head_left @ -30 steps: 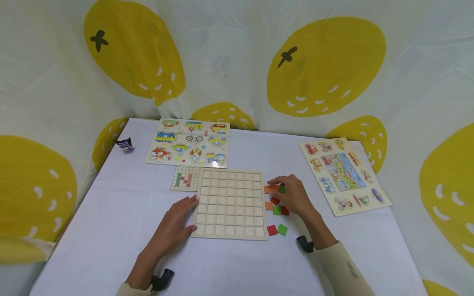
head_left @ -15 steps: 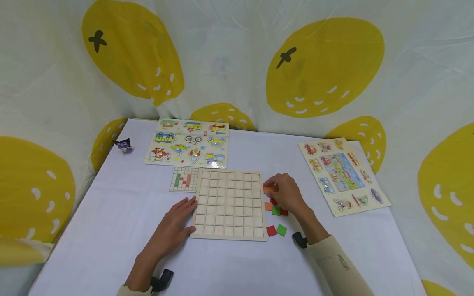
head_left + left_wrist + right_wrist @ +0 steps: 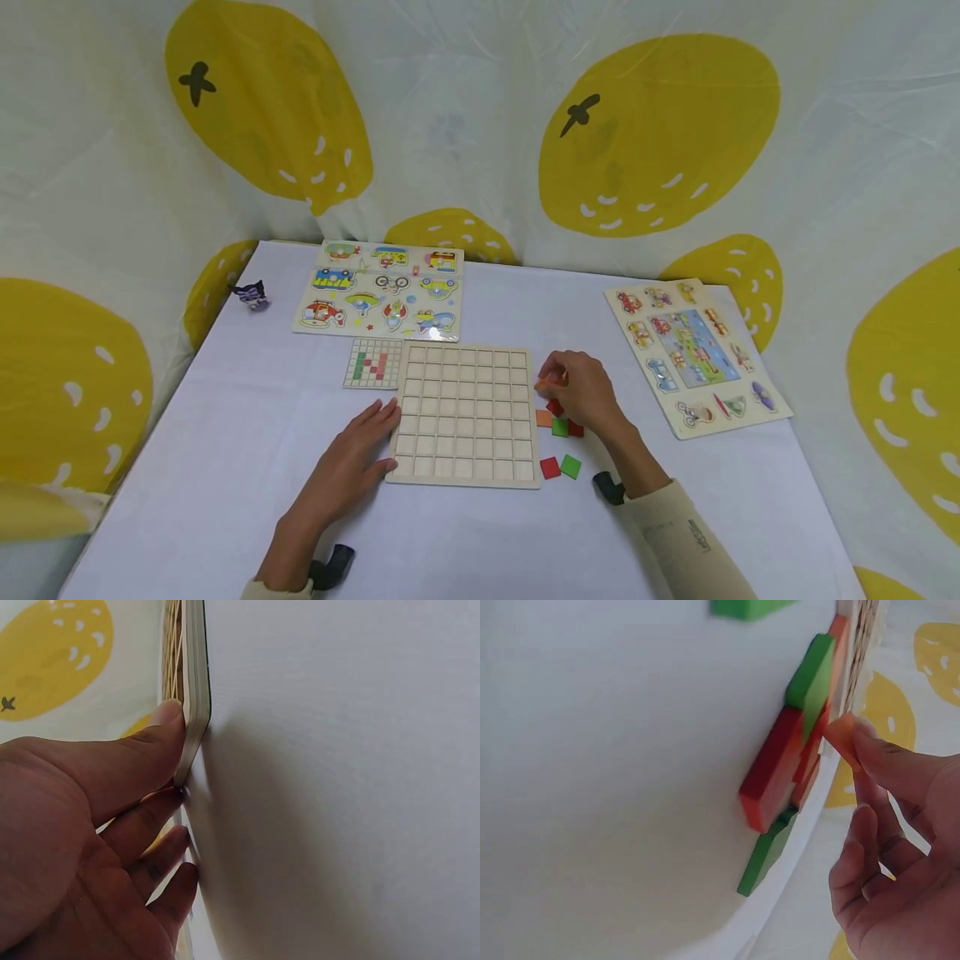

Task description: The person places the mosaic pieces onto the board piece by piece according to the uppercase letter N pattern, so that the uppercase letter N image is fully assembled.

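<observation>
A wooden grid board [image 3: 467, 414] with bare square cells lies in the middle of the table. My left hand [image 3: 352, 462] rests at its left edge, fingers extended, and in the left wrist view the thumb [image 3: 169, 714] lies on the board's rim. Just right of the board, my right hand [image 3: 587, 390] pinches an orange square tile [image 3: 842, 739] between thumb and fingers, raised off the table. Under and near that hand lie loose tiles: an orange tile [image 3: 543, 418], a green tile [image 3: 560, 427], and red ones, one partly covered by the hand.
A small pattern card [image 3: 372, 363] touches the board's upper left corner. Behind it lies a vehicle puzzle [image 3: 379, 292]; another picture puzzle [image 3: 697, 358] is at the right. A red tile [image 3: 550, 467] and a green tile [image 3: 571, 466] sit nearer the front. A small dark figure [image 3: 252, 293] stands far left.
My right hand has moved slightly left and away from the red tile, and has picked up an orange tile from the upper group. My left hand stays at the board's edge.
</observation>
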Available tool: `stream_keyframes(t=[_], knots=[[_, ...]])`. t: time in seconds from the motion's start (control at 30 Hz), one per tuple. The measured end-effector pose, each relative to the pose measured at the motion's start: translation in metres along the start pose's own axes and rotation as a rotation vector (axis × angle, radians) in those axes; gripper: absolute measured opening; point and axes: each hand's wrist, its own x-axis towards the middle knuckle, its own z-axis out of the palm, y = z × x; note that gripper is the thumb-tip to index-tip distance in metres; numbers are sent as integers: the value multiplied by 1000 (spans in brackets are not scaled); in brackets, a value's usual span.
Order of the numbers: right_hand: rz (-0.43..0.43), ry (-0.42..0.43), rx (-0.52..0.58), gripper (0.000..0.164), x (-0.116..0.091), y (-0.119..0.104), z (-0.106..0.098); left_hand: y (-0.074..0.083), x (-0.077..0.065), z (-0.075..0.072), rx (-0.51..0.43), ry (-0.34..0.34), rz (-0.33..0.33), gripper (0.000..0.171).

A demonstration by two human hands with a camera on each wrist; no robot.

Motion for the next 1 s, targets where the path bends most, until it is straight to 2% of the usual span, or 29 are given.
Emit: stream_keyframes(t=[0.2, 0.5, 1.0], knots=[[32, 34, 76, 16, -3, -6, 1, 0, -1, 0, 19, 11, 11, 83], [-2, 16, 158, 19, -7, -20, 10, 2, 0, -1, 20, 11, 12, 83], [21, -51, 154, 15, 1, -50, 36, 3, -1, -2, 9, 7, 1, 83]])
